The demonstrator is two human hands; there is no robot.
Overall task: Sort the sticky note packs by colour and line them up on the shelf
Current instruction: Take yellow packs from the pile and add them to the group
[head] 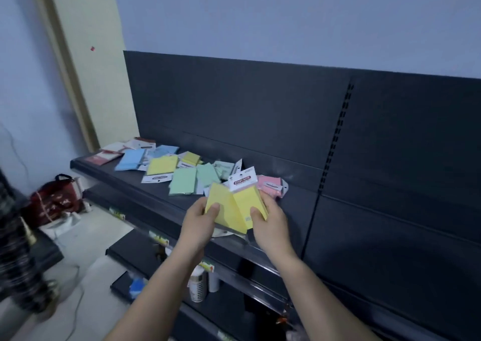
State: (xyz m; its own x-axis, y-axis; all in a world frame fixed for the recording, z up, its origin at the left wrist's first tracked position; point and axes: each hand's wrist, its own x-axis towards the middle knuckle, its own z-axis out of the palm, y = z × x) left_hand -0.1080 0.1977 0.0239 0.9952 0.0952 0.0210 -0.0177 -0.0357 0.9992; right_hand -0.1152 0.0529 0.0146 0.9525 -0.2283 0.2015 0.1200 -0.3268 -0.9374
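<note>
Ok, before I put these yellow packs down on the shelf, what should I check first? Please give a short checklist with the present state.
1. Left hand grips the held yellow packs: ok, thumb on the front.
2. Right hand grips them too: ok.
3. Held packs are one colour: ok, all yellow.
4. Packs on the shelf already sorted: not ok; blue packs, a yellow shelf pack and green packs lie in a loose overlapping heap.
5. Bare shelf for a row: ok, right of the pink pack.
6. Number of packs held: cannot tell.
</note>
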